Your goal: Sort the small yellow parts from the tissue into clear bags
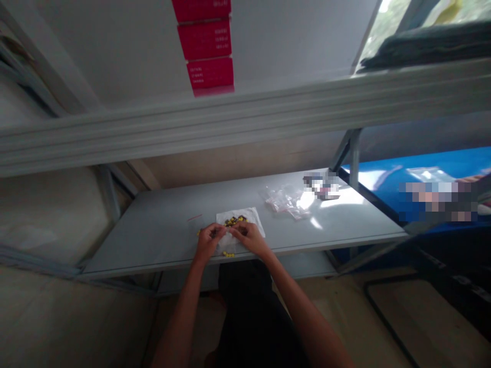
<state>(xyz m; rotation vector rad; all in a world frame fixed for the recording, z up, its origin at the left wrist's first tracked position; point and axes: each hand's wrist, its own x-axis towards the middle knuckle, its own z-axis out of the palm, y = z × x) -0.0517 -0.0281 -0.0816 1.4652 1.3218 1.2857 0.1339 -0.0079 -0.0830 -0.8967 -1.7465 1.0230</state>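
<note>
L hand [208, 242], R hand [250, 238] curled over yellow pcs [232, 221] on wht sheet [254, 225].

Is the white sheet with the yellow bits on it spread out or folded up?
Spread out: the white sheet lies flat on the grey shelf, its top corners showing.

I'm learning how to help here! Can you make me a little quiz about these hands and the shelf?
1. What colour are the small loose pieces at the near edge of the rectangular white paper sheet?
2. True or false: the clear plastic bags lie to the right of the sheet on the grey metal shelf.
3. Which is nearer the thin red strip: the left hand or the right hand?

Key: 1. Yellow. 2. True. 3. The left hand.
</note>
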